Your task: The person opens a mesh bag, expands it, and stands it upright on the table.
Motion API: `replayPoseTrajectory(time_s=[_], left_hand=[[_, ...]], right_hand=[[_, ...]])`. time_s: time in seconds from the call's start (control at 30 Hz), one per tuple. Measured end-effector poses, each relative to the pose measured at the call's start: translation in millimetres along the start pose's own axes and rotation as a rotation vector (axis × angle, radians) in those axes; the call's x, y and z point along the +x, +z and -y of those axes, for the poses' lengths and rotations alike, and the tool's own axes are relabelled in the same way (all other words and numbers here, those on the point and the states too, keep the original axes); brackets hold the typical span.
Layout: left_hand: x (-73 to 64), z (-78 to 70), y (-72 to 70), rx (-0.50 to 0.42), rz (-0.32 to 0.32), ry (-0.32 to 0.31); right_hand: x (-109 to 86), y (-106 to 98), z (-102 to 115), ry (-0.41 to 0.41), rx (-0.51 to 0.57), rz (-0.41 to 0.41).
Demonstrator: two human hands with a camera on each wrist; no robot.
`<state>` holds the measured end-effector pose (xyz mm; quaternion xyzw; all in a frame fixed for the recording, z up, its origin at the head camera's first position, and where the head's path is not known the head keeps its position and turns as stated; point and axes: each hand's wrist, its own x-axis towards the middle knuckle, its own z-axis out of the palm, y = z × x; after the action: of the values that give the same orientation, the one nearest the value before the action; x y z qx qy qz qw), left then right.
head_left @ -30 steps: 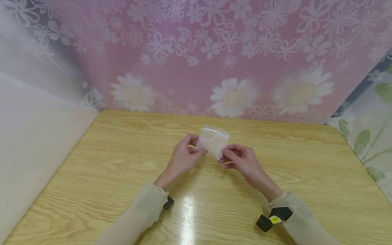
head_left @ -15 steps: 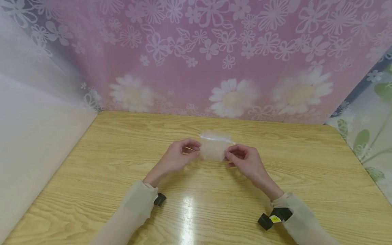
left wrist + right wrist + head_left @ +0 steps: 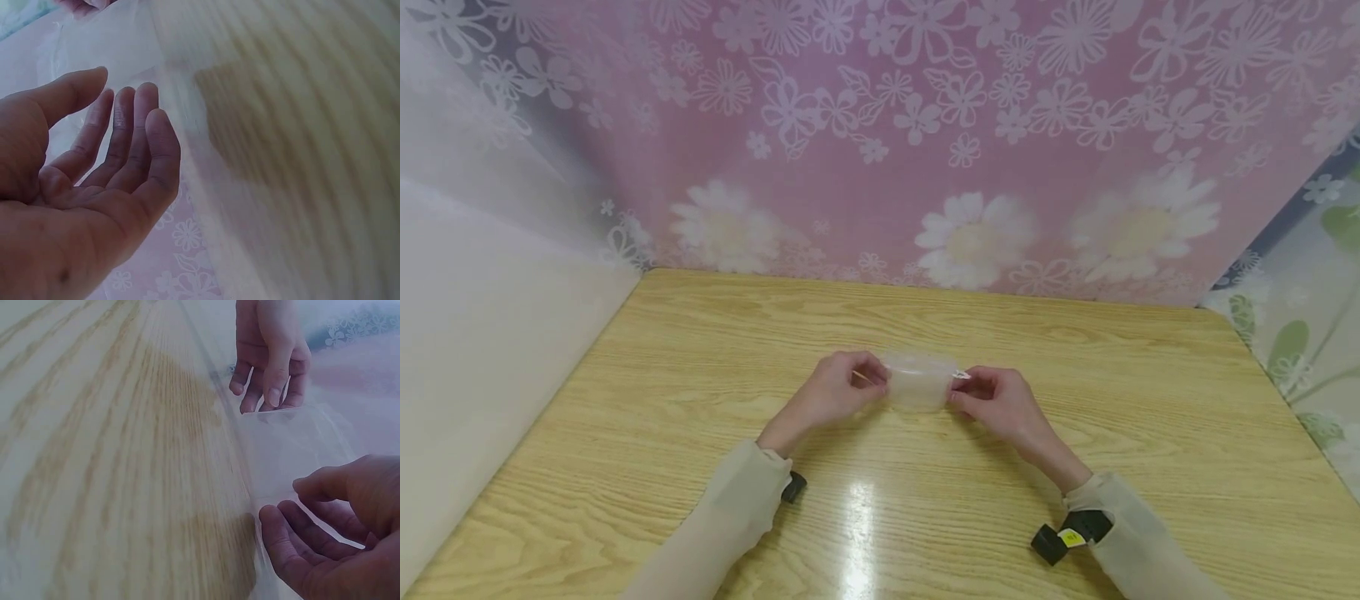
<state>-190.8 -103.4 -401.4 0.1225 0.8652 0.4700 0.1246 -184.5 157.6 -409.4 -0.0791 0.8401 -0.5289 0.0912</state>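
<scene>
A small clear zip-lock bag (image 3: 919, 385) is stretched between both hands, over the middle of the table in the head view. My left hand (image 3: 838, 387) pinches its left edge between thumb and fingertips. On the opposite edge, my right hand (image 3: 1000, 402) grips it the same way, thumb on the near side. The zip strip runs across the upper part of the bag. From the right wrist, the see-through bag (image 3: 290, 447) spans the gap between the two hands. Only part of the bag (image 3: 106, 47) shows past the fingers in the left wrist view.
The wood-grain table (image 3: 625, 450) reaches back to a pink flowered curtain (image 3: 850, 192). Pale sheeting (image 3: 497, 292) borders the left side, and a leaf-patterned cloth (image 3: 1292, 350) the right. A black wrist camera (image 3: 1049, 543) juts from the right sleeve.
The bag has come down and nearer, turning from tilted to level. My left hand has shifted left and slightly down to the bag's left edge; my right hand has moved slightly.
</scene>
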Motion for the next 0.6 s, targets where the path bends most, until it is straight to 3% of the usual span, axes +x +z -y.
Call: replayPoseTrajectory(time_s=[0.23, 0.6], left_hand=[[-0.5, 1.8, -0.8, 0.006, 0.062, -0.019], [-1.8, 3.5, -3.1, 0.039, 0.076, -0.004]], right_hand=[[-1.8, 0.1, -0.6, 0.02, -0.014, 0.013], [-2.3, -1.4, -1.6, 0.023, -0.059, -0.001]])
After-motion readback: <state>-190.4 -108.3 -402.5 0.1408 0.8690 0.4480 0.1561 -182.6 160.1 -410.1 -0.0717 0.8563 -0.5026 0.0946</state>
